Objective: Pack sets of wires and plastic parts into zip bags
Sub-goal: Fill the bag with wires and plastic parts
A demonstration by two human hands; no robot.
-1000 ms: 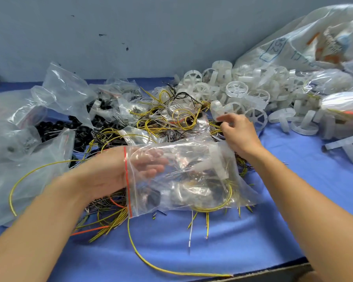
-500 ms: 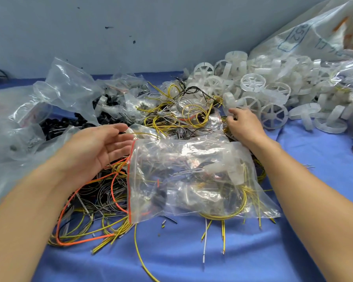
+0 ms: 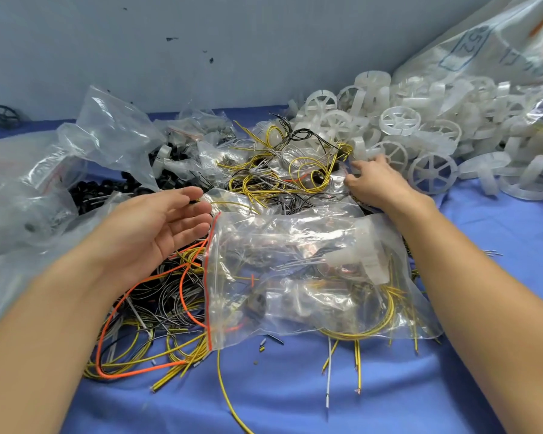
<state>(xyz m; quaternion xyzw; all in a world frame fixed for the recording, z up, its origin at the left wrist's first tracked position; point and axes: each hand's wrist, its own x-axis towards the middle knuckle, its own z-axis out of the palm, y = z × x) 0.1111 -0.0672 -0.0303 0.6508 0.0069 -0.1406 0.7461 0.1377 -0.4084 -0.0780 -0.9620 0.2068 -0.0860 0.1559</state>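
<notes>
**Zip bag lying crosswise on the work table, mouth facing the left hand**

A table covered in smooth blue cloth (image 3: pixel 295 399) is filling the view, and a pale grey-blue wall (image 3: pixel 201 42) is standing behind it. At far right a large translucent woven sack (image 3: pixel 489 48) is leaning over a heap of white, semi-clear plastic spoked wheels (image 3: pixel 399 120). At left, crumpled clear plastic bags (image 3: pixel 113 133) are lying over a scatter of small black plastic parts (image 3: pixel 98 189).

At the centre, near the person, the clear zip bag with a red seal strip (image 3: pixel 295 277) is lying flat. Its long axis is running left to right, and its sealed-edge end is pointing left. The glossy, wrinkled film is showing the contents: a white plastic part (image 3: pixel 365 261) towards the right end, thin grey wires, a dark part low at the left, and a coil of yellow wire along the lower right edge.

A loose tangle of yellow, black, grey and orange wires (image 3: pixel 157 324) is lying partly under the bag's left end. A second tangle of looped yellow and black wires (image 3: pixel 279 180) is lying beyond it.

The left hand (image 3: pixel 157 227) is hovering just beside the red strip, palm turned rightwards, fingers straight and relaxed, grasping nothing. The right hand (image 3: pixel 376 183) is reaching past the bag's far edge to where wires meet wheels. Its fingers are bending down onto the pile, and whether they are gripping anything cannot be told.
</notes>
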